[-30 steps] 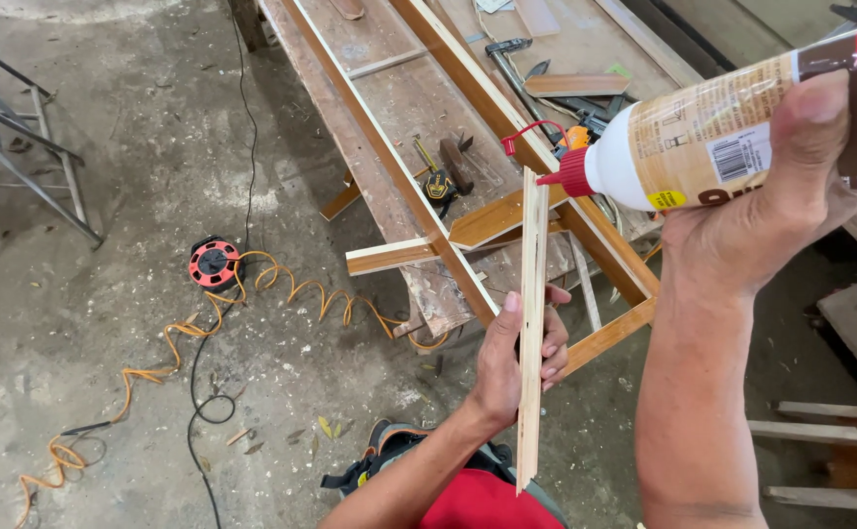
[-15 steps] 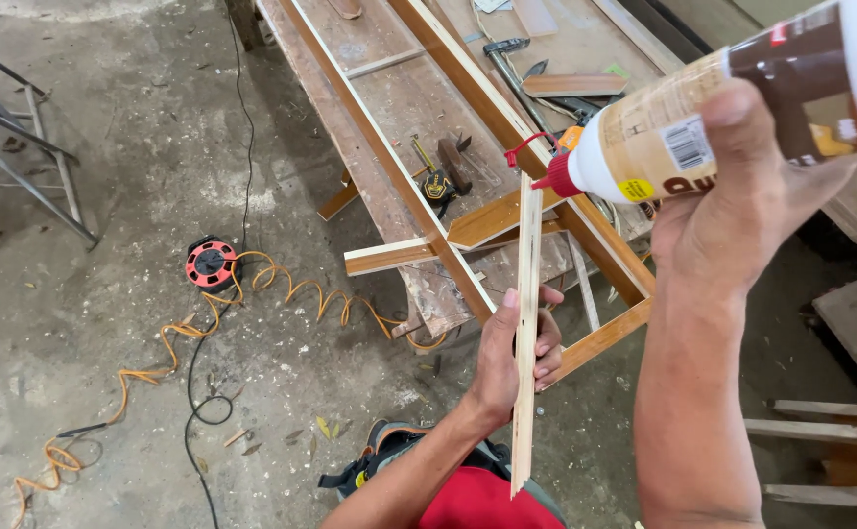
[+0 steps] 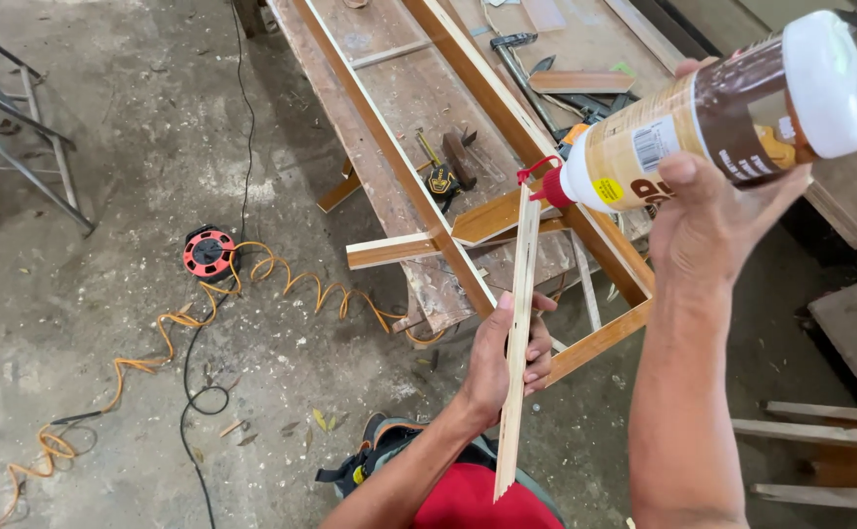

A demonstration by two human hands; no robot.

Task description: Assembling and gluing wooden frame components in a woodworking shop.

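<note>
My left hand (image 3: 507,358) grips a thin pale wooden strip (image 3: 517,323) and holds it nearly upright in front of me. My right hand (image 3: 717,211) holds a glue bottle (image 3: 713,122) with a white cap end and a red nozzle, tipped on its side. The red nozzle touches the top end of the strip. Behind them, a long wooden frame (image 3: 468,260) lies on a worn workbench (image 3: 419,98), with a short crosspiece (image 3: 394,250) sticking out to the left.
A tape measure (image 3: 440,181), a hammer (image 3: 461,157) and other tools lie on the bench. On the concrete floor sit a red cable reel (image 3: 208,253) and a coiled orange hose (image 3: 291,284). A metal stand (image 3: 27,147) is at left, wooden stool parts (image 3: 830,451) at right.
The glue bottle has tilted further, its base swinging up and right, while the nozzle stays at the strip's top end. My left hand keeps the strip steady.
</note>
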